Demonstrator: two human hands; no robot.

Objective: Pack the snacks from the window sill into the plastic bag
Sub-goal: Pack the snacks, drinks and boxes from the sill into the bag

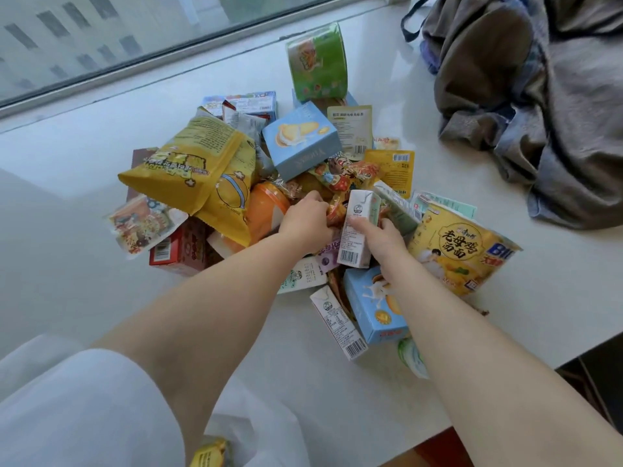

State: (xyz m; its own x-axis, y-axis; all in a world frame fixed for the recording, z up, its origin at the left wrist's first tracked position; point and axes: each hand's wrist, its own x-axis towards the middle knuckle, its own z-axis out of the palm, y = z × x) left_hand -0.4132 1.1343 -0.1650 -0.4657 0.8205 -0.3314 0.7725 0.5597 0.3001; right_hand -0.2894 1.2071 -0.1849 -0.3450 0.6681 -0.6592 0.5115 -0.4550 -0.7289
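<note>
— So, what is each hand on right now?

— The right hand [381,239] has its grip wrapped round a small white drink carton [357,227], thumb on the near face and fingers behind, holding it upright over the middle of the pile. The left hand [308,220] has its fingers curled down into the heap, pinching at a crinkly orange wrapper [335,210]; what the fingertips have actually caught is hidden.

— Where do the snacks sit?

— Heaped on the white window sill [84,156], just near of the window glass. The plastic bag [256,429] looks to be the white film at the near edge, by the person's lap, with one yellow packet [210,451] already showing there.

— How will they handle?

— My guess is the carton is stiff and a bit heavy for its size, probably full of liquid; holding it across the narrow sides, as now, should be safe. The big yellow puffed bag [199,173] on the left is likely light, slippery and full of air, so take it by a sealed end rather than squeezing the belly. The light blue biscuit box [301,139] at the far middle is rigid but its contents may be brittle; grasp it across the flat faces. The yellow noodle tub [462,251] on the right looks bulky and light, best taken with a wide grip.

— Risk?

— Pulling from the middle could slide loose sachets off the pile.
</note>
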